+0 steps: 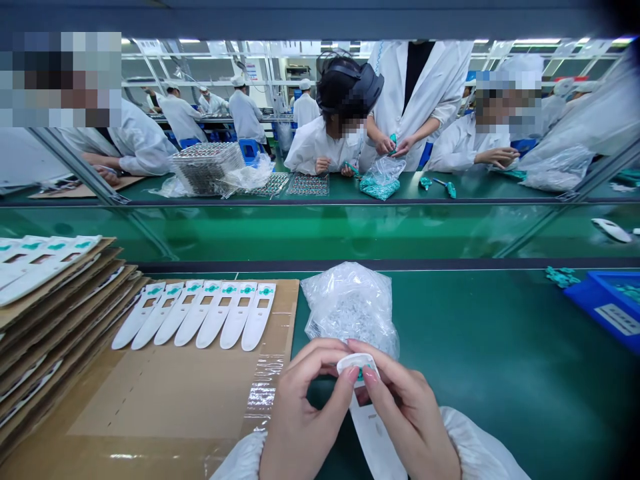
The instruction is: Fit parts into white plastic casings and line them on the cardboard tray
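My left hand [305, 407] and my right hand [410, 413] together pinch a long white plastic device [375, 433] near its top end, which has a rounded white rim [357, 364] with a bit of teal inside. My fingertips hide part of that end. Just beyond my hands lies a clear plastic bag [350, 310] of small parts, nearly touching my fingers. To the left, several similar white plastic pieces with teal marks [215, 313] lie side by side on a brown cardboard sheet [165, 393].
Stacked cardboard trays [50, 320] holding white pieces fill the left. A blue tray [605, 303] and loose teal parts [563, 277] sit at the right on the green bench [475, 347]. Beyond a glass divider [320, 230], co-workers in white coats handle parts at another bench.
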The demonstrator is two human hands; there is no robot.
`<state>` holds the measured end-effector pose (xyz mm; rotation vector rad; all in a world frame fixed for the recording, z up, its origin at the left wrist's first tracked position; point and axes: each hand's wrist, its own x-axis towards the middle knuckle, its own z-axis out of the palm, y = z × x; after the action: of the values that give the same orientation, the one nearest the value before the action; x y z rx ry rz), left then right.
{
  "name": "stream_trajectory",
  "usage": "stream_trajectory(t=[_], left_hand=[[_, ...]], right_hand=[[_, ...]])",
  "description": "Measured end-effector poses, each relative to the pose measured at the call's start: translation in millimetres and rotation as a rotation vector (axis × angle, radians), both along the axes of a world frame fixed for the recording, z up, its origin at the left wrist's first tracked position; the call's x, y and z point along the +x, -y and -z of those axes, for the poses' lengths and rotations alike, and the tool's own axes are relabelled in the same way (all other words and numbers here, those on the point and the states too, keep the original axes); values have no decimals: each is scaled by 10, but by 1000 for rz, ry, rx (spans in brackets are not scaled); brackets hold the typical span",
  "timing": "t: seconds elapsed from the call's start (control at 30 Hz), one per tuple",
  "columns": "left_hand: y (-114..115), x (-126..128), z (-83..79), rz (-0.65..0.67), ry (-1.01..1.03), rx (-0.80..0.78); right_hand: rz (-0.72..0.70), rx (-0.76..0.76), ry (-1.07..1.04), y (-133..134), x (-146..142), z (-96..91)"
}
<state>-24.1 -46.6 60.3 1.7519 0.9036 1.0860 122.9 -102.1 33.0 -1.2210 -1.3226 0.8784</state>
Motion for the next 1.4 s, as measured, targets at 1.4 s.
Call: stream_trajectory(t=[1.4], left_hand=[[-5, -2116, 93, -723, -501, -196]], right_hand=[[35, -176, -168, 112, -308, 416]])
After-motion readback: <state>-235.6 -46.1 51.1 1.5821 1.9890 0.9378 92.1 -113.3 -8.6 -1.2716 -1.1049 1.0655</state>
